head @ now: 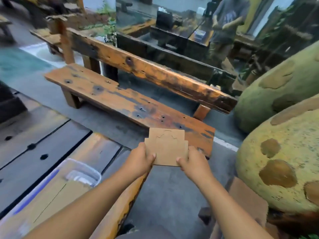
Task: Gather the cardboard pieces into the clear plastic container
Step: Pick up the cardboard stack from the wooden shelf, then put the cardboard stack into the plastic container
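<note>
1. Cardboard pieces [166, 149]: a small stack of flat brown sheets with stepped upper corners, the front one scored with a curved cut line; held in the air between both hands, above the floor and in front of the near end of the wooden bench [120, 99].
2. Left hand [140, 156]: closed on the stack's left edge, thumb lying on the front face.
3. Right hand [194, 160]: closed on the stack's right edge, thumb on the lower front corner.
4. Clear plastic container [81, 167]: on the table [43, 140] at lower left (well apart from the held stack), with large cardboard sheets [57, 192] already inside.
5. More cardboard [246, 199]: lower right, beside the large yellow-green spotted forms [283, 163].
</note>
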The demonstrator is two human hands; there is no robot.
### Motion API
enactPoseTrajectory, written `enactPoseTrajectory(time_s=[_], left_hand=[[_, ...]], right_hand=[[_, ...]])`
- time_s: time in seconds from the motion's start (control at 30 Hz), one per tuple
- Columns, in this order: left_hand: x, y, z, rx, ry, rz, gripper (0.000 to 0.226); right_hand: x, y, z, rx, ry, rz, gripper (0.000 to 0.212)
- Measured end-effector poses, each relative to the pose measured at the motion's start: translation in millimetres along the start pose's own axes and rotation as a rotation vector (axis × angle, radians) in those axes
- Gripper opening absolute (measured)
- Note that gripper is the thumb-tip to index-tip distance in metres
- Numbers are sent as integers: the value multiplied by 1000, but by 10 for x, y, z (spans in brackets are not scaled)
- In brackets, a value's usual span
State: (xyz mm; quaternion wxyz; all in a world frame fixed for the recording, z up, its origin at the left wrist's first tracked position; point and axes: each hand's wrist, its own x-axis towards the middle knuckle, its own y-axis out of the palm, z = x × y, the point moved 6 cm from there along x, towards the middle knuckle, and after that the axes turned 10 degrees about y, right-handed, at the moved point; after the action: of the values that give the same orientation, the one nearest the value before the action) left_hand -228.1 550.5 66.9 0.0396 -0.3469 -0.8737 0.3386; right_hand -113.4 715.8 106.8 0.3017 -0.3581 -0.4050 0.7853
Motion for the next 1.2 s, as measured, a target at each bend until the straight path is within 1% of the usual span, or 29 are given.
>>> enactPoseTrajectory(time_s=[0.1, 0.23, 0.33, 0.4, 0.53, 0.67, 0.77, 0.87, 1.0, 1.1, 1.2], left_hand=[[-97, -320, 476, -69, -136, -76, 37], [-434, -668, 1090, -148, -323, -211, 32], [-773, -803, 1438, -211, -445, -337, 17], [-1026, -888, 1592, -228, -521, -415, 15], [-1505, -996, 1720, -246, -669, -577, 21], [-1893, -994, 1670, -294, -792, -758, 29], [-2163, -924, 1570, -347, -872, -939, 37], [-2341, -841, 1521, -380, -957, -1049, 40], [-2449, -782, 1522, -357, -1035, -1066, 49], [-2479, -788, 1588, -285, -1085, -1014, 48], [-2478, -775, 1742, -226, -1100, -962, 46]], right_hand=[[50, 328, 568, -94, -117, 53, 33], [-20, 859, 1205, -246, -298, 152, 35], [-162, 1250, 1525, -311, -445, 237, 33], [-281, 1474, 1708, -330, -559, 282, 33], [-517, 1805, 1995, -357, -749, 395, 36], [-739, 2019, 2166, -351, -889, 544, 37], [-919, 2113, 2264, -353, -992, 626, 39], [-1033, 2206, 2296, -336, -1041, 692, 41], [-1101, 2350, 2243, -364, -1067, 741, 40], [-1119, 2486, 2215, -411, -1060, 729, 43], [-1126, 2625, 2240, -468, -1056, 711, 37]])
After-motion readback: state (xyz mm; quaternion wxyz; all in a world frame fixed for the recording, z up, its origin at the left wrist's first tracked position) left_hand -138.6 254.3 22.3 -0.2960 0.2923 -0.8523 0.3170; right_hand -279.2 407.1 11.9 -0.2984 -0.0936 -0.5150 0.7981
